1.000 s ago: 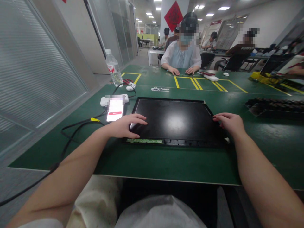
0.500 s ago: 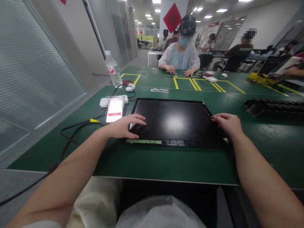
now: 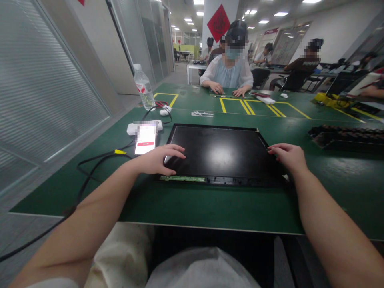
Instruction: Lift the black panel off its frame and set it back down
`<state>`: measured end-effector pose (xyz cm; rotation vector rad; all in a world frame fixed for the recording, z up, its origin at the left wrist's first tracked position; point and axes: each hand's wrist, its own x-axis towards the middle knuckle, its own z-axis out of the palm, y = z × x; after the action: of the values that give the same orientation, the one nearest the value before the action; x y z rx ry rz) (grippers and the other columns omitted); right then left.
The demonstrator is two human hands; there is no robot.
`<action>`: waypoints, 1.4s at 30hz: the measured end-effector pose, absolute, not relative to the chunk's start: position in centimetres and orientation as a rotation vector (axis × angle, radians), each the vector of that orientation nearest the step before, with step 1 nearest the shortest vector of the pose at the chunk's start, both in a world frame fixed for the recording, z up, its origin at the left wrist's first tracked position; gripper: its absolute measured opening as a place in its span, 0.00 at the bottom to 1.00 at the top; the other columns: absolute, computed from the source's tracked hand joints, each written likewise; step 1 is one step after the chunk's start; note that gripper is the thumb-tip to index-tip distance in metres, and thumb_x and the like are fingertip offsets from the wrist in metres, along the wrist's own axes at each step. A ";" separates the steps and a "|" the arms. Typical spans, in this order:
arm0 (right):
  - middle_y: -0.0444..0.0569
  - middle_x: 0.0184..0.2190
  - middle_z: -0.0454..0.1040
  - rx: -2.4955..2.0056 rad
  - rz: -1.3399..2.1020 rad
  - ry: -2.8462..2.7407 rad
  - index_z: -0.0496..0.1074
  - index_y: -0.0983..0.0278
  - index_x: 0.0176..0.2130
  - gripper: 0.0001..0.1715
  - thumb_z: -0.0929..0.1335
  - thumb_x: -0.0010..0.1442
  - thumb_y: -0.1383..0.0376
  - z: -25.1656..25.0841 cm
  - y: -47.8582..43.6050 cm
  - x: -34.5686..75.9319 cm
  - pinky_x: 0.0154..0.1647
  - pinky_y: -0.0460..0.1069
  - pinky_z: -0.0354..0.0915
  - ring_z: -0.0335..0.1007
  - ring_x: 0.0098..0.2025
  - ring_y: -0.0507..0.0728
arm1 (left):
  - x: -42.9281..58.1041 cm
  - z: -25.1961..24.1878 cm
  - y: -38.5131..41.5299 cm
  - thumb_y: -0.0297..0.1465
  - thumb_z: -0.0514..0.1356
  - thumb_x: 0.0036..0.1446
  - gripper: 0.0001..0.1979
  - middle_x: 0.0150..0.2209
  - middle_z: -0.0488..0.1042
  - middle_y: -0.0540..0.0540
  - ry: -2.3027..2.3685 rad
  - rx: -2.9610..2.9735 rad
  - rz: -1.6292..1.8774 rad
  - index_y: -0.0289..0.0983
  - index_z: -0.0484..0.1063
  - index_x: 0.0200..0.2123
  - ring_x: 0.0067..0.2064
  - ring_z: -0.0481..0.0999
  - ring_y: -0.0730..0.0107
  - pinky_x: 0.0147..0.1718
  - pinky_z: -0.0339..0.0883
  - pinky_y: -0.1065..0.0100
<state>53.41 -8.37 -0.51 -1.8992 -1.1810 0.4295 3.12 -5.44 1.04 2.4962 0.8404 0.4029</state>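
Observation:
A black flat display panel (image 3: 204,154) lies face up on the green table, with a thin green circuit strip (image 3: 183,179) along its near left edge. My left hand (image 3: 162,159) rests at the panel's left side, thumb and fingers spread apart over the corner area. At the opposite side, my right hand (image 3: 289,156) has its fingers pinched together on the panel's right edge. What lies between those fingertips is mostly hidden.
Left of the panel are a lit phone (image 3: 145,140), a white case-like object (image 3: 132,129), a black cable (image 3: 87,176) and a water bottle (image 3: 144,88). Silvery strips (image 3: 202,114) lie beyond. A masked person (image 3: 229,72) sits opposite. Black ridged parts (image 3: 348,136) lie right.

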 end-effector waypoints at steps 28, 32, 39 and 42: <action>0.50 0.34 0.82 -2.078 0.320 -1.216 0.85 0.58 0.39 0.15 0.73 0.50 0.60 -2.6 -7.1 55.3 0.42 0.55 0.70 0.76 0.37 0.62 | 4.4 -1.4 -5.0 0.47 0.59 0.63 0.40 0.71 0.65 0.22 1.625 2.343 0.279 0.26 0.66 0.69 0.75 0.58 0.31 0.70 0.55 0.38; 0.50 0.32 0.81 -2.129 0.283 -1.312 0.85 0.57 0.38 0.14 0.72 0.51 0.59 -2.4 -7.1 54.9 0.40 0.55 0.68 0.74 0.36 0.62 | 4.6 -1.2 -5.0 0.40 0.55 0.66 0.33 0.70 0.67 0.25 1.634 2.333 0.312 0.26 0.68 0.68 0.75 0.59 0.38 0.71 0.55 0.45; 0.49 0.30 0.80 -2.169 0.283 -1.321 0.86 0.57 0.39 0.16 0.71 0.53 0.59 -1.9 -7.4 54.2 0.37 0.54 0.66 0.71 0.33 0.60 | 4.3 -0.7 -5.0 0.25 0.53 0.58 0.29 0.66 0.76 0.42 1.696 2.158 0.464 0.39 0.77 0.62 0.70 0.70 0.49 0.68 0.63 0.52; 0.49 0.30 0.80 -2.172 0.290 -1.309 0.86 0.57 0.39 0.15 0.71 0.53 0.60 -1.8 -7.4 54.1 0.38 0.54 0.66 0.72 0.33 0.60 | 4.3 -0.4 -5.2 0.25 0.54 0.56 0.31 0.59 0.81 0.43 1.696 2.076 0.536 0.40 0.78 0.61 0.59 0.80 0.47 0.59 0.73 0.52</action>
<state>54.11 -7.42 -1.77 -2.1722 -1.3085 0.2899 4.34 -5.18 -0.41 2.0763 1.6960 0.5356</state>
